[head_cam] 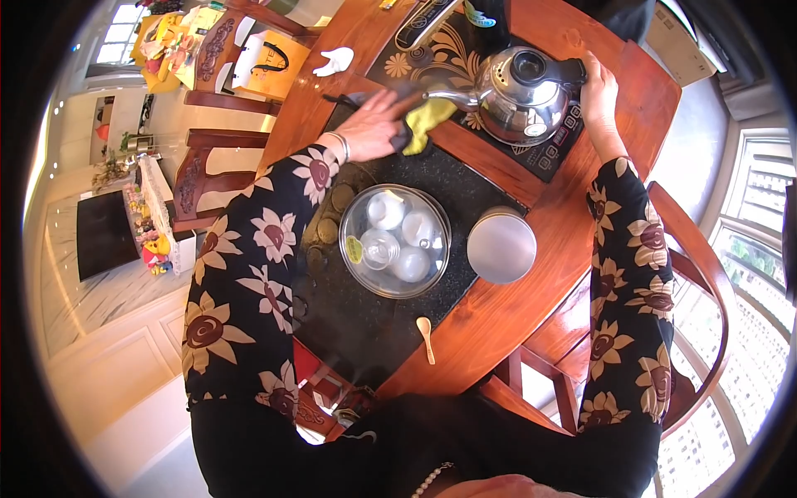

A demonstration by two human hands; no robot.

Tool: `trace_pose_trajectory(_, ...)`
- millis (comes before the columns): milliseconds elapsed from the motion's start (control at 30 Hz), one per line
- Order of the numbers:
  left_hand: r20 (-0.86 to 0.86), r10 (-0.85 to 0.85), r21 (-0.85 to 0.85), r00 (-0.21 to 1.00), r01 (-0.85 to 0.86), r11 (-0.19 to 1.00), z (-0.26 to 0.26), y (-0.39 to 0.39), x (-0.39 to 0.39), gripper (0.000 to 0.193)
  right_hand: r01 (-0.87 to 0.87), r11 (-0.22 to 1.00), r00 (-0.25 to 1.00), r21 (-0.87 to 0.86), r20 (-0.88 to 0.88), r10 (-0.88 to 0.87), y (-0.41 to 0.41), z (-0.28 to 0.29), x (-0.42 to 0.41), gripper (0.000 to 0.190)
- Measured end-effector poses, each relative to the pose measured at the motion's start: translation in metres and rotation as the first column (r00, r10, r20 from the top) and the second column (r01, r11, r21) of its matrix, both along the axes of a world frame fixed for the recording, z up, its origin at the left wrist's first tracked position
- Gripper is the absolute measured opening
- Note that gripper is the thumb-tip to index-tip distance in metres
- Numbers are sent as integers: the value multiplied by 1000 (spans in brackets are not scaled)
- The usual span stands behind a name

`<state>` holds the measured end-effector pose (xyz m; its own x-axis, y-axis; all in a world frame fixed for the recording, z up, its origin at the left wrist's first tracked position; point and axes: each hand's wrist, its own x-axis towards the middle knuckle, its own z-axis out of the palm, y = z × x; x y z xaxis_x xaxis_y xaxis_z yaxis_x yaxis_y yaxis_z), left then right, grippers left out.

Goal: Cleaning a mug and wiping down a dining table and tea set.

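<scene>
My right hand (601, 93) grips the black handle of a shiny stainless-steel kettle (523, 106). The kettle stands over a black electric cooker plate (554, 146) with a gold floral pattern, its spout pointing left. My left hand (370, 127), blurred at the fingertips, presses on a yellow-green and dark cloth (429, 124) just beyond the spout tip. Nearer to me, a clear-lidded round bowl (395, 241) with several whitish cups inside sits on the black stone tea tray (380, 330). A round, pale metal-coloured canister (502, 245) stands to its right. A small wooden spoon (426, 340) lies in front.
A small white figure (334, 61) stands on the wooden table (523, 305) at the far left. A black container (489, 22) is behind the kettle. Carved wooden chairs (208, 168) line the left side, and a curved-back chair (716, 292) stands at right.
</scene>
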<state>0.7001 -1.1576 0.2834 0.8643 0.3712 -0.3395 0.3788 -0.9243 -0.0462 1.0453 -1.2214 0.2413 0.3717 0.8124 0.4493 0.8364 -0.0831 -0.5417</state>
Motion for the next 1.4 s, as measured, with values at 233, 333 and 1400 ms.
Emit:
trace_pose_trajectory(233,-78,657,62,750,-654,754,-18,33,28,62,-15,992,993,123,120,0,8,-9,1,23)
trace_pose_trajectory(333,-202,587,13,784,-598,802,-9,6,64,68,-5,996,988,92,156,-10,9,-13,7,23)
trace_pose_trajectory(1400,-422,-30,-442,906,-177,879,30,-8,12,32,1,1000,992,8,129,-2,14,-22,11,30)
